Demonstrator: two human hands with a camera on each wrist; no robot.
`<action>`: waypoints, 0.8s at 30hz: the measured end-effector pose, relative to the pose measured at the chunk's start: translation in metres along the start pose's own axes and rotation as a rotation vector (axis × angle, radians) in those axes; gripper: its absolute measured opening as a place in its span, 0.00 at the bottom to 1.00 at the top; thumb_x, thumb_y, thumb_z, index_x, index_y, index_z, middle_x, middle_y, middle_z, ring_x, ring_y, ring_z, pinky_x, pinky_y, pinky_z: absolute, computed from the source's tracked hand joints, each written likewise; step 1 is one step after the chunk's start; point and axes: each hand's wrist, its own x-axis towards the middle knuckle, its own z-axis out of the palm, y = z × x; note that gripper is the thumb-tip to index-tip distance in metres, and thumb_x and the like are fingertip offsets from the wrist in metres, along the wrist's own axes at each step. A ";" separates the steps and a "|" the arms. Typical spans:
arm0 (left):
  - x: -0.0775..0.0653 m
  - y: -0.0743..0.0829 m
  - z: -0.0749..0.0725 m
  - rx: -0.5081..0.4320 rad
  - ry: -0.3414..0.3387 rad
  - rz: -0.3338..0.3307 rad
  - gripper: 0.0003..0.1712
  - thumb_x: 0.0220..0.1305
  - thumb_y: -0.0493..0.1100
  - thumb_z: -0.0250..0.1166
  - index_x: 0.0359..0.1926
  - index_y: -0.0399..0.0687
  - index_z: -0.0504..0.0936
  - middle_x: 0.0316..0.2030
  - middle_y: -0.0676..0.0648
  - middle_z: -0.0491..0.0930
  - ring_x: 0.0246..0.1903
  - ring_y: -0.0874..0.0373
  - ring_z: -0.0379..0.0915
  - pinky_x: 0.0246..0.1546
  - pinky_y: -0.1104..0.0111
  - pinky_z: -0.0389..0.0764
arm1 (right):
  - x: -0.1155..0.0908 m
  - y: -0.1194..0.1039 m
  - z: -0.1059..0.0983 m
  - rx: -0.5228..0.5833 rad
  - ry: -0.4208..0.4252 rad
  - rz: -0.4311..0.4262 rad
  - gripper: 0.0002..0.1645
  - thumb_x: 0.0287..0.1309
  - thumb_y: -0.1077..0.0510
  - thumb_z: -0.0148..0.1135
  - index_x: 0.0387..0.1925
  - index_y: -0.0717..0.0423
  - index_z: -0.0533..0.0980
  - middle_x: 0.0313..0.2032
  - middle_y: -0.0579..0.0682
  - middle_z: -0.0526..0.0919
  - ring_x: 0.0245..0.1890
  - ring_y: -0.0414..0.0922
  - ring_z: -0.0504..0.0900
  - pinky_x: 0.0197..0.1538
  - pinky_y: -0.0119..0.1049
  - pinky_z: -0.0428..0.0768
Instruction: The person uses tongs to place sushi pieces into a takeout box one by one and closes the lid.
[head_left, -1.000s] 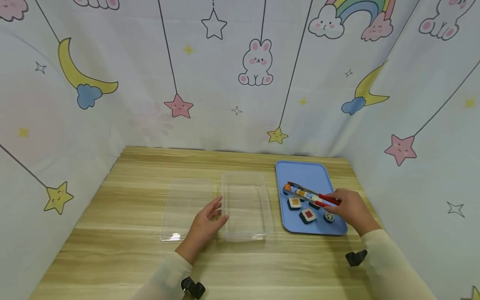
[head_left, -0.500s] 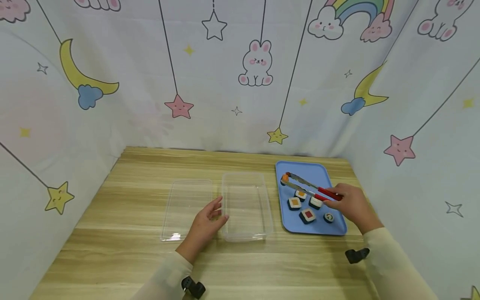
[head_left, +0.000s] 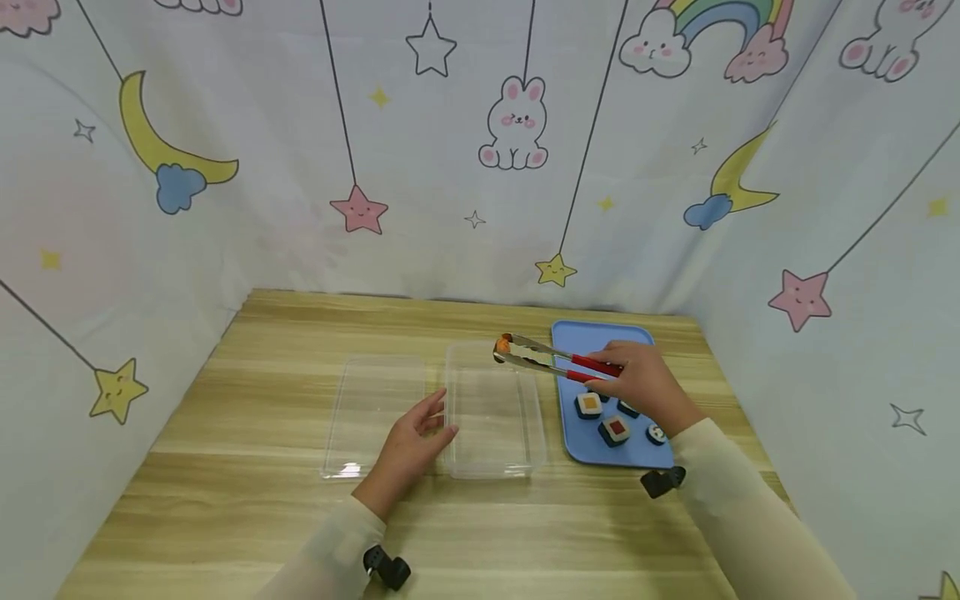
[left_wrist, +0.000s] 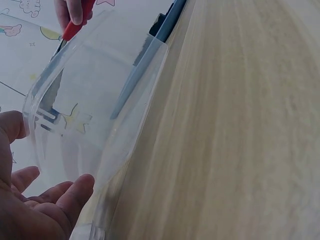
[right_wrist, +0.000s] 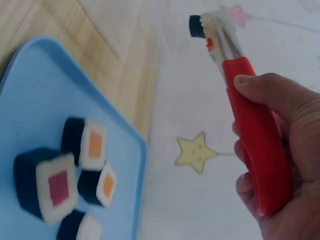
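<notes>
My right hand [head_left: 637, 379] grips metal tongs [right_wrist: 260, 145] by their red handles. Pinched in the tongs' tips is a small sushi piece [head_left: 503, 344] with an orange top and a dark wrap. It hangs above the far part of a clear plastic box [head_left: 491, 425]. At the box's left wall, my left hand [head_left: 408, 450] rests with relaxed, spread fingers [left_wrist: 77, 197] against or right beside the plastic. Several sushi pieces, among them one with a red centre [head_left: 615, 430], lie on a blue tray [head_left: 581, 333]; my right hand partly covers the tray in the head view.
A clear flat lid [head_left: 375, 408] lies on the wooden table [head_left: 480, 542] left of the box, partly behind my left hand. A white patterned curtain [head_left: 300, 125] stands behind the table and along both sides.
My right hand has lifted the orange-topped sushi piece off the tray with the tongs and carried it left, over the box. My left hand has stayed in place.
</notes>
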 end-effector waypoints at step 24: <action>0.000 -0.003 -0.001 -0.002 0.004 0.002 0.38 0.68 0.42 0.72 0.76 0.54 0.70 0.68 0.39 0.75 0.64 0.43 0.76 0.61 0.48 0.77 | 0.053 -0.042 0.056 -0.080 -0.234 -0.048 0.21 0.55 0.55 0.80 0.51 0.55 0.88 0.36 0.48 0.84 0.33 0.43 0.76 0.35 0.36 0.79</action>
